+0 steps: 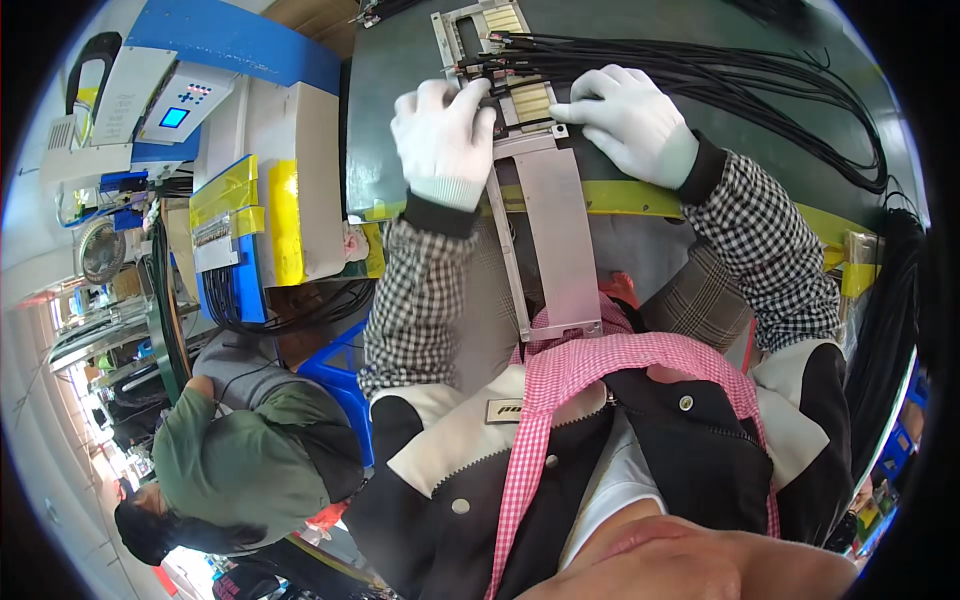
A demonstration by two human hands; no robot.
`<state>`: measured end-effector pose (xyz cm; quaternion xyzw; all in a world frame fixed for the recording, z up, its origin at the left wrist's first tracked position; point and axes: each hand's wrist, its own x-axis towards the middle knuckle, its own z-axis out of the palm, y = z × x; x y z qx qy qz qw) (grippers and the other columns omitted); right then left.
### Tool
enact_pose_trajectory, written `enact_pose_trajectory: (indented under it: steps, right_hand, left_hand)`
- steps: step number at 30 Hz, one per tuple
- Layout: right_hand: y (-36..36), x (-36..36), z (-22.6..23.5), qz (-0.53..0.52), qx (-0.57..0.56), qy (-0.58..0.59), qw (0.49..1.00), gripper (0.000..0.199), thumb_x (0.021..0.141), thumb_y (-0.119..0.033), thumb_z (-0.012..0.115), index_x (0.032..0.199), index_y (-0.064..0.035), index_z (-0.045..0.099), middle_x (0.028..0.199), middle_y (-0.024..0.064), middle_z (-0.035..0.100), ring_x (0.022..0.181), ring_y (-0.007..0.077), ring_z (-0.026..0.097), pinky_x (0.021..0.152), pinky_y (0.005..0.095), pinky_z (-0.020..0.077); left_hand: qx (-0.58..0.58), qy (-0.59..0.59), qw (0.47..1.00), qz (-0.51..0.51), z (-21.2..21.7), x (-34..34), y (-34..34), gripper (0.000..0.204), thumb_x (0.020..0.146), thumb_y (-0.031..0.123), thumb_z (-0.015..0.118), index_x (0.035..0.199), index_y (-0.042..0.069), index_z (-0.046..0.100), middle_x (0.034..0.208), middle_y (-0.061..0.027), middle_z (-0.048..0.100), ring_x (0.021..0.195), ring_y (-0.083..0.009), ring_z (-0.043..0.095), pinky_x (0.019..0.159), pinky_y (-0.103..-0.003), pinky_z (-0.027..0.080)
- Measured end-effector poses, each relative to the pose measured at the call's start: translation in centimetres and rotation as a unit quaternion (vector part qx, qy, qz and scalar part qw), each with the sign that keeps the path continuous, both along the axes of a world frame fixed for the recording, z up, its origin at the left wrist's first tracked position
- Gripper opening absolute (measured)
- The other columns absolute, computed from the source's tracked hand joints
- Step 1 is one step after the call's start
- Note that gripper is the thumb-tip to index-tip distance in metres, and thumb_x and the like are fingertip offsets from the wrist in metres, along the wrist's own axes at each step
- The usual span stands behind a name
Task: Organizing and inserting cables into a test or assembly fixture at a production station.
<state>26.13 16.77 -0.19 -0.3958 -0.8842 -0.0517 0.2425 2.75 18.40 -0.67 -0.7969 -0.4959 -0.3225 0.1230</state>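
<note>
A white knit glove covers my left hand [443, 138], with its fingers bent over the left side of a slotted metal fixture [541, 142]. Its thumb and forefinger are closed at the end of a short stretch of black cable [522, 128]; the grip itself is partly hidden. My right hand [632, 122], gloved the same way, rests at the fixture's right edge. Its forefinger points left and touches the edge beside that cable, with the thumb apart below. Pale yellow ridged strips [530, 102] line the fixture. Several black cables [690, 65] run into it from the right.
The fixture's long metal plate [560, 230] reaches over the edge of the green table [400, 185] toward my lap. At left stands a blue and white machine [185, 105] with a small lit screen. A co-worker in green [240, 450] sits at lower left. Cables hang [880, 300] at right.
</note>
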Motion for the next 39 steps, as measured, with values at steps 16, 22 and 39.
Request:
enact_pose_trajectory:
  steps: [16, 22, 39]
  right_hand:
    - [1.2, -1.1, 2.2, 0.051, -0.193, 0.185, 0.962, 0.019, 0.082, -0.023, 0.067, 0.096, -0.0098, 0.069, 0.083, 0.0047, 0.061, 0.076, 0.0188, 0.057, 0.071, 0.0286, 0.0451]
    - [1.1, -1.4, 2.0, 0.053, -0.065, 0.143, 0.986, 0.019, 0.083, -0.023, 0.067, 0.09, -0.0058, 0.069, 0.078, 0.006, 0.063, 0.068, 0.0172, 0.056, 0.063, 0.0276, 0.0445]
    - [1.9, 3.2, 4.5, 0.023, -0.319, 0.087, 0.944, 0.021, 0.085, -0.019, 0.062, 0.087, 0.0021, 0.066, 0.074, 0.0043, 0.064, 0.062, 0.0138, 0.052, 0.06, 0.0259, 0.0448]
  left_hand:
    - [-0.299, -0.266, 0.907, -0.135, 4.1, 1.0, -1.1, 0.017, 0.073, 0.021, 0.073, 0.08, 0.005, 0.07, 0.08, -0.0035, 0.058, 0.08, -0.0197, 0.052, 0.07, -0.03, 0.043]
    - [-0.416, -0.302, 0.852, -0.101, 4.8, 1.1, -1.2, 0.019, 0.078, 0.019, 0.07, 0.08, 0.001, 0.069, 0.078, -0.0032, 0.057, 0.074, -0.0165, 0.051, 0.067, -0.026, 0.041]
    - [-0.49, -0.434, 0.75, -0.092, 4.0, -0.8, -0.8, 0.019, 0.082, 0.02, 0.066, 0.087, 0.002, 0.068, 0.082, -0.0063, 0.058, 0.072, -0.0136, 0.053, 0.066, -0.023, 0.042]
